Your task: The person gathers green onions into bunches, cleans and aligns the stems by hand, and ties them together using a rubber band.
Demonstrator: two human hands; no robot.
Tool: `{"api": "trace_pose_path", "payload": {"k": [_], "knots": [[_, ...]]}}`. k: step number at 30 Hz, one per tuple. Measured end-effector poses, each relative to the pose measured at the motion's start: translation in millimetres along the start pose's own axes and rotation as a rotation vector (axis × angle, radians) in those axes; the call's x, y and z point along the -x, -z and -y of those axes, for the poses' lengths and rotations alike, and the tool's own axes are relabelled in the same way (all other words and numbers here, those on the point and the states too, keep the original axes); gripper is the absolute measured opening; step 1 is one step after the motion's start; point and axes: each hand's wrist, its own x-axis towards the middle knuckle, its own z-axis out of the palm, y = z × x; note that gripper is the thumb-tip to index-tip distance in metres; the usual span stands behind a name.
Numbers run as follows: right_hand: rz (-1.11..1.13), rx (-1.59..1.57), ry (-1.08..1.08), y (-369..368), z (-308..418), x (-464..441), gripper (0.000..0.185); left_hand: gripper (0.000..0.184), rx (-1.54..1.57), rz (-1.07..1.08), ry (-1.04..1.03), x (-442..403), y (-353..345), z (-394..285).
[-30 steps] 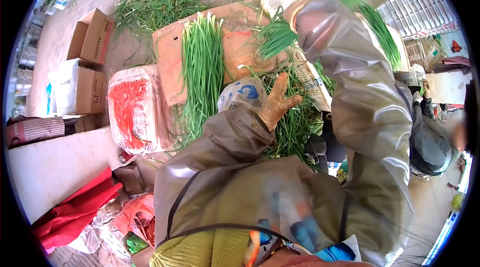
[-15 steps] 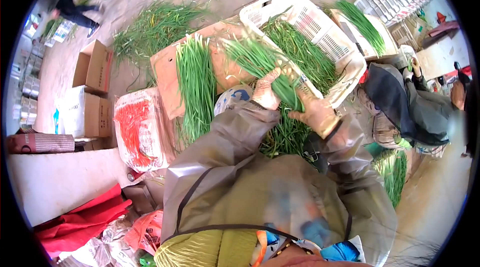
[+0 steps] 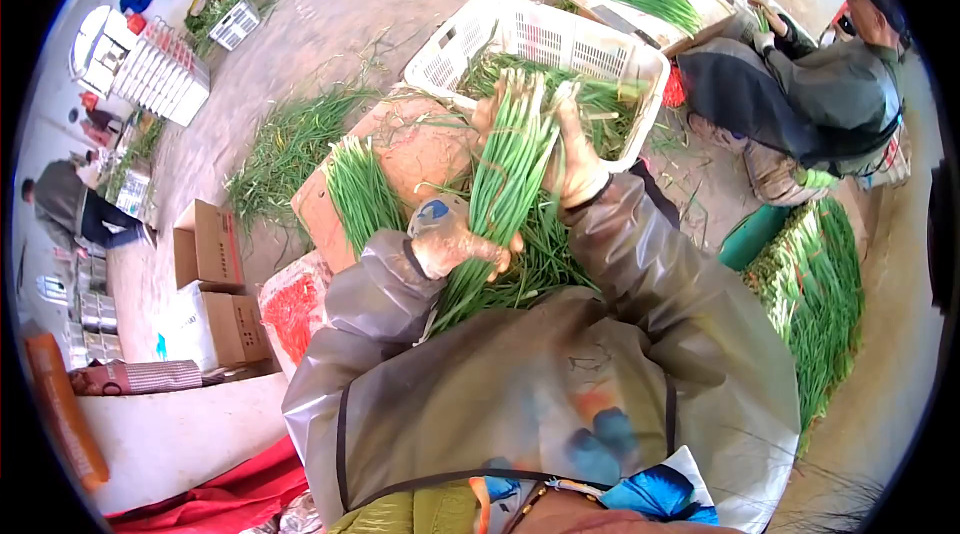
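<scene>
A bundle of green chives [image 3: 508, 159] stands upright before me, pale cut ends up and green tips down. My left hand [image 3: 458, 246] is wrapped round its lower part. My right hand [image 3: 578, 159] grips it near the pale ends, with fingertips showing at its far side. Another bunch of chives [image 3: 365, 192] lies to the left on an orange-brown board [image 3: 425, 139]. Just beyond my hands is a white plastic crate [image 3: 535, 29] with loose chives in it. More loose greens lie under the bundle, against my apron.
A pile of red ties [image 3: 290, 319] lies at left, near cardboard boxes [image 3: 210, 249]. Loose chives [image 3: 295, 149] are strewn on the floor. To the right sit a co-worker [image 3: 820, 99] and a large stack of chives [image 3: 815, 304]. Another person [image 3: 75, 204] bends at far left.
The chives in my hands have turned upright, with pale ends up. My left hand has moved down and left to the bundle's lower part; my right hand has gone up. The view has shifted.
</scene>
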Motion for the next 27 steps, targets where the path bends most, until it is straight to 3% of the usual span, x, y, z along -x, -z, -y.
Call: {"api": "trace_pose_path", "payload": {"k": [2, 6, 11, 13, 15, 16, 17, 18, 21, 22, 23, 24, 26, 27], "knots": [[-0.089, -0.037, 0.071, -8.8, 8.5, 0.5, 0.069, 0.029, -0.020, -0.003, -0.018, 9.3, -5.0, 10.9], [-0.370, 0.092, -0.005, 11.9, 8.2, 8.2, 0.027, 0.033, 0.073, 0.023, 0.152, 25.7, -2.5, 33.3], [-0.581, 0.218, -0.127, 11.5, 15.6, 21.0, 0.024, 0.031, 0.144, 0.008, 0.190, 34.0, -2.6, 44.1], [-0.612, 0.398, -0.024, 12.4, 19.5, 21.3, 0.029, 0.032, 0.145, -0.005, 0.184, 35.8, 0.6, 54.0], [-0.467, 0.622, 0.225, 57.6, 57.2, 37.3, 0.038, 0.034, 0.058, 0.019, 0.204, 45.1, 6.7, 59.6], [-0.522, 0.776, 0.424, 81.5, 87.3, 39.8, 0.028, 0.035, 0.080, 0.001, 0.206, 55.5, 7.9, 62.7], [-0.491, 0.025, 0.166, 79.9, 133.3, 45.4, 0.021, 0.035, 0.079, 0.001, 0.208, 65.3, 10.9, 69.3], [-0.326, -0.124, 0.142, 80.3, 152.8, 48.7, 0.034, 0.036, 0.104, -0.087, 0.177, 74.3, 14.8, 80.9], [-0.546, 0.233, 0.139, 35.7, 150.8, 53.6, 0.038, 0.040, 0.124, -0.231, 0.149, 85.9, 23.0, 95.5], [-0.631, 0.231, 0.092, 32.6, 135.5, 53.3, 0.027, 0.042, 0.151, -0.256, 0.088, 85.2, 24.0, 96.9], [-0.597, 0.346, -0.072, 41.6, 120.4, 52.5, 0.022, 0.043, 0.177, -0.280, 0.024, 84.0, 24.1, 98.8], [-0.625, 0.447, -0.076, 33.3, 93.9, 53.8, 0.018, 0.046, 0.222, -0.277, 0.003, 81.0, 23.2, 101.1], [-0.539, 0.698, -0.198, 8.1, 45.7, 50.0, 0.022, 0.047, 0.205, -0.299, -0.002, 70.2, 11.0, 97.1], [-0.459, 0.830, -0.357, -12.0, 30.6, 46.9, 0.032, 0.048, 0.184, -0.316, -0.002, 66.8, 6.9, 94.0]]}}
